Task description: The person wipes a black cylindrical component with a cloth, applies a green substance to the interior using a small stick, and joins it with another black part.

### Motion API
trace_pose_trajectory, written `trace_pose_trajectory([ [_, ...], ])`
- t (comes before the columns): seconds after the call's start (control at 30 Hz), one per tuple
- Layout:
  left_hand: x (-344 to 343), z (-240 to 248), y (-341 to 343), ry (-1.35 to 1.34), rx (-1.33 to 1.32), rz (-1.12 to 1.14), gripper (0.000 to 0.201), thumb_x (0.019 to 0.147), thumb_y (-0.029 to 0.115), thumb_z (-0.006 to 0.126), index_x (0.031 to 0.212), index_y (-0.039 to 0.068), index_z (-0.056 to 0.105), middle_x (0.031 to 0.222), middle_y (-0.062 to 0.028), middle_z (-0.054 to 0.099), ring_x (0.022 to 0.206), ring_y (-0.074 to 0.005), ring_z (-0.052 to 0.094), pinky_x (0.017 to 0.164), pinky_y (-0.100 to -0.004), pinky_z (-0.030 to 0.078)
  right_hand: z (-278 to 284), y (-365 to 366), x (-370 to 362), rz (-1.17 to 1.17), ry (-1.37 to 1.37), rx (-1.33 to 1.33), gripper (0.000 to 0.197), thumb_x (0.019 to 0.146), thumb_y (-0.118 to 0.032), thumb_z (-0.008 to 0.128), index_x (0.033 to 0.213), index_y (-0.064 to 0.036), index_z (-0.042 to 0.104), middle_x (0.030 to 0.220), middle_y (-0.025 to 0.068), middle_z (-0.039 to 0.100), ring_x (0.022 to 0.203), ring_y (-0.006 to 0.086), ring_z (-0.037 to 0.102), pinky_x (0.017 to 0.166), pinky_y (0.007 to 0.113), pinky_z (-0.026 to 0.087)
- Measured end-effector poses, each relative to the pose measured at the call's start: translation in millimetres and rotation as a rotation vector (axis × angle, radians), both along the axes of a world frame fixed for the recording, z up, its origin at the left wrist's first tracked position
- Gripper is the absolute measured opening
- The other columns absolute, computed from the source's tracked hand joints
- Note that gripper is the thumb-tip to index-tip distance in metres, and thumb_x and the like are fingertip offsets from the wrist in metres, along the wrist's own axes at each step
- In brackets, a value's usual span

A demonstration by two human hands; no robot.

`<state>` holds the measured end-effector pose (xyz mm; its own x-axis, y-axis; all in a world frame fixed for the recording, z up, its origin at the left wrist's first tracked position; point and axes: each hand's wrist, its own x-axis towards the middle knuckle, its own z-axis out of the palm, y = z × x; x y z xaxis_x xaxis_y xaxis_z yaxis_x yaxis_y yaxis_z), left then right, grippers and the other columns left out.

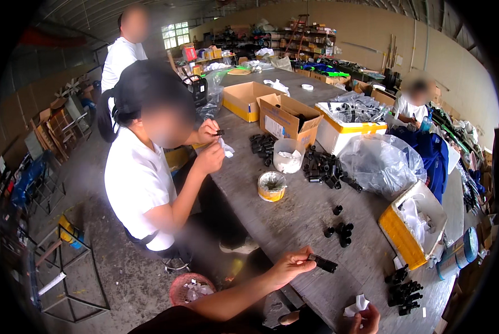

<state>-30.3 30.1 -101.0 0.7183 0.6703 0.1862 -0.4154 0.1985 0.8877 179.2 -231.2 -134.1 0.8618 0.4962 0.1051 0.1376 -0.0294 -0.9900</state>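
My left hand (292,267) pinches a short black tube-shaped part (324,264) by one end, above the grey table (272,222). At the lower edge, my right hand (367,319) has its fingers closed on a crumpled white scrap of paper or cloth (356,305); part of that hand is cut off. To its right lies a cluster of black parts (404,295). Several similar black pieces (341,232) stand beyond my left hand. Farther off, a heap of black parts (323,167) sits beside a white tub (288,156).
A seated person (141,178) at left holds a small black part and a white scrap. On the table are a yellow-taped foam box (399,239), a clear plastic bag (380,161), cardboard boxes (289,119) and a round tub (272,192). A pink basket (177,289) stands on the floor.
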Motion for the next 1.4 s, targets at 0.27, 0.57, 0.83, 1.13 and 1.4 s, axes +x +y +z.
trace_pose_trajectory([
  [0.27, 18.1, -2.6, 7.6, -0.117, -0.017, -0.145, 0.010, 0.092, 0.008, 0.063, 0.083, 0.004, 0.061, 0.097, 0.0036, 0.041, 0.081, -0.0057, 0.039, 0.072, -0.0220, 0.033, 17.9, 0.2, -11.1, -0.101, -0.652, -0.368, 0.028, 0.086, -0.021, 0.070, 0.103, 0.0015, 0.066, 0.096, 0.0150, 0.070, 0.087, 0.0270, 0.066, 0.079, 0.036, 0.052],
  [0.57, 15.3, 3.6, 13.4, 0.012, -0.091, -0.159, 0.008, 0.092, 0.006, 0.058, 0.084, 0.005, 0.058, 0.092, 0.0021, 0.041, 0.084, -0.0095, 0.041, 0.076, -0.0256, 0.034, 35.5, 15.9, -20.8, 0.040, -0.665, -0.468, 0.019, 0.088, -0.019, 0.066, 0.087, -0.0002, 0.064, 0.080, 0.0132, 0.065, 0.073, 0.0285, 0.062, 0.067, 0.039, 0.048],
  [0.83, 17.7, 10.1, 13.4, 0.102, -0.058, -0.157, 0.007, 0.091, 0.009, 0.054, 0.085, 0.007, 0.054, 0.085, 0.0025, 0.044, 0.081, -0.0076, 0.042, 0.074, -0.0244, 0.034, 49.2, 16.3, -30.0, 0.055, -0.493, -0.456, 0.013, 0.089, -0.010, 0.063, 0.091, 0.0027, 0.063, 0.083, 0.0115, 0.065, 0.076, 0.0242, 0.062, 0.072, 0.034, 0.050],
  [1.13, 22.8, -3.6, 15.5, -0.196, -0.186, -0.181, 0.011, 0.091, 0.023, 0.065, 0.100, 0.021, 0.071, 0.096, -0.0032, 0.053, 0.091, -0.0194, 0.046, 0.079, -0.0353, 0.035, -2.2, 1.5, -26.6, 0.029, -0.154, -0.347, 0.016, 0.085, 0.005, 0.064, 0.098, 0.0003, 0.057, 0.095, 0.0080, 0.061, 0.088, 0.0174, 0.059, 0.080, 0.032, 0.053],
  [1.4, 18.5, -14.5, 15.6, -0.267, -0.170, -0.126, 0.013, 0.095, 0.020, 0.059, 0.102, 0.019, 0.070, 0.098, -0.0044, 0.054, 0.089, -0.0187, 0.047, 0.078, -0.0365, 0.038, 53.1, 22.3, -33.7, 0.066, -0.462, -0.453, 0.007, 0.083, -0.007, 0.068, 0.084, -0.0026, 0.062, 0.078, 0.0117, 0.062, 0.072, 0.0259, 0.061, 0.069, 0.038, 0.049],
])
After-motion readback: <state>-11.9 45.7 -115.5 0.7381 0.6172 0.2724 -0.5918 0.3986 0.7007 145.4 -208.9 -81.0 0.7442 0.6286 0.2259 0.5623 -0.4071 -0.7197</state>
